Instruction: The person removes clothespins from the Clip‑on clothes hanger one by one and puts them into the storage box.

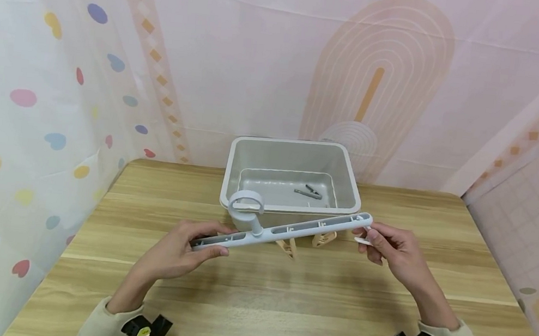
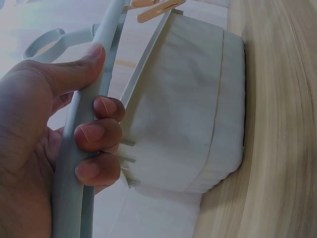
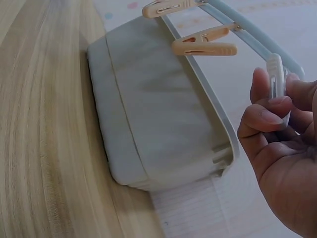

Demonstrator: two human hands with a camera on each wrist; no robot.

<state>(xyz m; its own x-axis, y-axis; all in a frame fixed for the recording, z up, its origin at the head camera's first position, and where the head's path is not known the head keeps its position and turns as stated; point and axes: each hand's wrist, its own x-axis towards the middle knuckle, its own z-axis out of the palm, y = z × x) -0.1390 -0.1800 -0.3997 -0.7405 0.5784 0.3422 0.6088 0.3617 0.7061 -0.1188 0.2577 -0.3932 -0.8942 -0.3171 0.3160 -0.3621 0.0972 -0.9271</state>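
Note:
A pale blue-grey clip hanger (image 1: 268, 236) is held above the table in front of the bin, slanting up to the right. My left hand (image 1: 174, 251) grips its left end, the thumb on one side and the fingers curled round the bar in the left wrist view. At the other end, my right hand (image 1: 398, 253) pinches a whitish clothespin (image 3: 275, 74) between thumb and fingers, close against the bar. Two tan clothespins, one nearer the middle (image 1: 287, 247) and one further right (image 1: 324, 239), hang below the bar. The hanger's ring hook (image 1: 244, 217) points upward.
Behind the hanger stands a grey plastic bin (image 1: 290, 155) on the wooden table (image 1: 254, 309). Dark grey clothespins (image 1: 308, 194) lie on its floor. A patterned curtain (image 1: 240, 66) hangs along the table's back edge.

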